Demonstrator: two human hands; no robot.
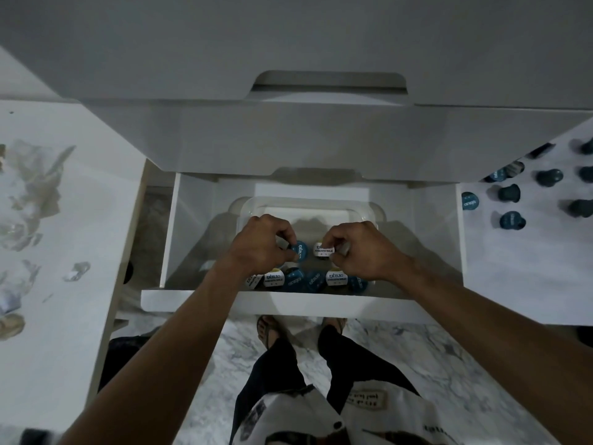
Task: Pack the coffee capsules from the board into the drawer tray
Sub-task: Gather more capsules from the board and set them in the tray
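Over the clear drawer tray (365,209), the left hand (256,248) pinches a blue capsule (300,251) at its fingertips; the right hand (362,250) pinches a white-labelled capsule (322,250) beside it. More capsules (305,279) line the tray's near edge.

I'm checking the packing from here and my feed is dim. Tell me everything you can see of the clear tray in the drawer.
The clear tray looks like transparent plastic, rectangular with rounded corners and a raised rim. It lies flat inside the open white drawer, towards its back. A row of capsules, blue-lidded and white-lidded, lies at its near end. The left hand pinches a blue capsule and the right hand a white-lidded capsule over it. Its far half looks bare.
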